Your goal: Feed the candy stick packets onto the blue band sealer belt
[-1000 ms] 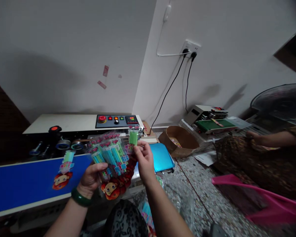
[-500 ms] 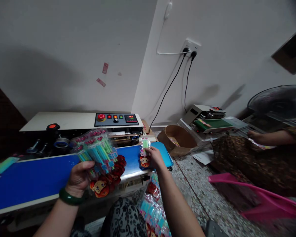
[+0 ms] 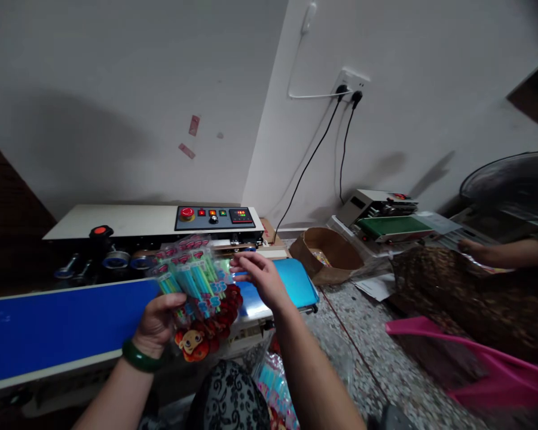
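My left hand [image 3: 156, 319], with a green bangle on its wrist, grips a fanned bunch of clear plastic packets [image 3: 199, 283]. They hold blue and green sticks and carry a red-haired cartoon figure at the lower end. The bunch is held over the blue conveyor belt [image 3: 80, 316] of a sealing machine [image 3: 152, 221]. My right hand [image 3: 260, 278] is open just right of the bunch, fingers stretched leftward, above the belt. A pale green patch shows by its fingertips; whether it is a separate packet, I cannot tell. More packets [image 3: 273, 382] lie below, beside my knee.
A cardboard box [image 3: 327, 272] stands right of the belt. Behind it is a second machine with a green belt [image 3: 394, 227]. On the right are a person's forearm [image 3: 504, 254], a fan [image 3: 515, 182] and a pink plastic thing [image 3: 475, 358]. Black cables [image 3: 307, 161] run down the wall.
My right hand has let go of a single packet on the belt and moved left and up toward the bunch. A packet at the belt's far left has left view. The view has shifted slightly.
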`<state>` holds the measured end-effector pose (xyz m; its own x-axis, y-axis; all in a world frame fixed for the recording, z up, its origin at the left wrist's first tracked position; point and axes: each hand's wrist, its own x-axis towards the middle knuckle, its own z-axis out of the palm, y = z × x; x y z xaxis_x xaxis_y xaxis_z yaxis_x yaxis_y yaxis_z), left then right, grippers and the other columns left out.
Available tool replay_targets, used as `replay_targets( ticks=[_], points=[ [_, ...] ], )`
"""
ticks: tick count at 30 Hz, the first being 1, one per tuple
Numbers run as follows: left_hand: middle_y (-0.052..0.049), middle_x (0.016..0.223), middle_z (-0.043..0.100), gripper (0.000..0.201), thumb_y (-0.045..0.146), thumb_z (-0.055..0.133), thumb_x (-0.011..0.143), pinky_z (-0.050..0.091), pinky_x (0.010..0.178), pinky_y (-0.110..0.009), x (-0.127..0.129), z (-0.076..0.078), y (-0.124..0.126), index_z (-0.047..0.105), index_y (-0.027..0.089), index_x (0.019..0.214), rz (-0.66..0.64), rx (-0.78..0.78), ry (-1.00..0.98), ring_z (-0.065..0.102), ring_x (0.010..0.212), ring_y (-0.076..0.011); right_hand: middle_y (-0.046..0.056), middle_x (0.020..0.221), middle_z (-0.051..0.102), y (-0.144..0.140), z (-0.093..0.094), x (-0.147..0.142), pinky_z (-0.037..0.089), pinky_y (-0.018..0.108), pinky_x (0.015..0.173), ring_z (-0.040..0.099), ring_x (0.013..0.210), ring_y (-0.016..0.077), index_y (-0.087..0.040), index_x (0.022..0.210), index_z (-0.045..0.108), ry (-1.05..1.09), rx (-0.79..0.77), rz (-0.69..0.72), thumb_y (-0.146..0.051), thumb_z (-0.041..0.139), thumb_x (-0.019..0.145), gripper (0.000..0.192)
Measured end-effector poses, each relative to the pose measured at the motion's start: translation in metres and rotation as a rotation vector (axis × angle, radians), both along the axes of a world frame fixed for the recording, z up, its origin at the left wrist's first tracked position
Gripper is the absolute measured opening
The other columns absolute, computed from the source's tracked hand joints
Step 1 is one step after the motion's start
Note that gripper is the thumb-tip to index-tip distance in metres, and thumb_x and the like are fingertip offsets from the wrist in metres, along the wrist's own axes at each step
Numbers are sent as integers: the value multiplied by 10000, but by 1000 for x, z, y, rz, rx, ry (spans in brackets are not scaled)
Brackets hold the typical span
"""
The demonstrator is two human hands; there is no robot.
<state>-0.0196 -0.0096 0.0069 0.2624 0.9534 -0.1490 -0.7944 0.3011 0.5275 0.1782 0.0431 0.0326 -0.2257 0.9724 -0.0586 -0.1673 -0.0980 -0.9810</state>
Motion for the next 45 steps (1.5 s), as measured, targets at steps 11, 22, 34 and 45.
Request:
replay_targets(
  ticks=[11,22,34,45],
  points=[
    [-99,752,705,424,96,646,528,548,629,-362,12,6,0,655,101,951,-80,-18,84,656,684,-278,8,838,638,-25,26,-8,439,251,679,568,755,127,-189,753,600,-72,212,-6,-281,624,697,110],
    [-80,633,696,94,117,654,526,550,571,-313,17,5,2,681,113,617,-62,-78,89,655,589,-244,-52,634,558,-37,13,-23,418,186,528,531,581,89,-209,807,494,104,169,-254,-289,588,730,145],
    [-44,543,678,153,58,647,491,536,433,-265,2,6,3,684,145,611,141,-124,124,615,426,-212,-39,534,580,0,-35,58,415,200,423,521,426,97,-172,773,521,31,-156,-513,-261,642,569,253],
    [-43,666,706,538,61,642,504,560,611,-343,2,10,-2,631,166,1032,56,-43,106,657,627,-271,-41,421,490,39,-56,46,334,196,360,427,353,70,-136,542,523,-165,-238,-356,-191,680,500,172]
  ],
)
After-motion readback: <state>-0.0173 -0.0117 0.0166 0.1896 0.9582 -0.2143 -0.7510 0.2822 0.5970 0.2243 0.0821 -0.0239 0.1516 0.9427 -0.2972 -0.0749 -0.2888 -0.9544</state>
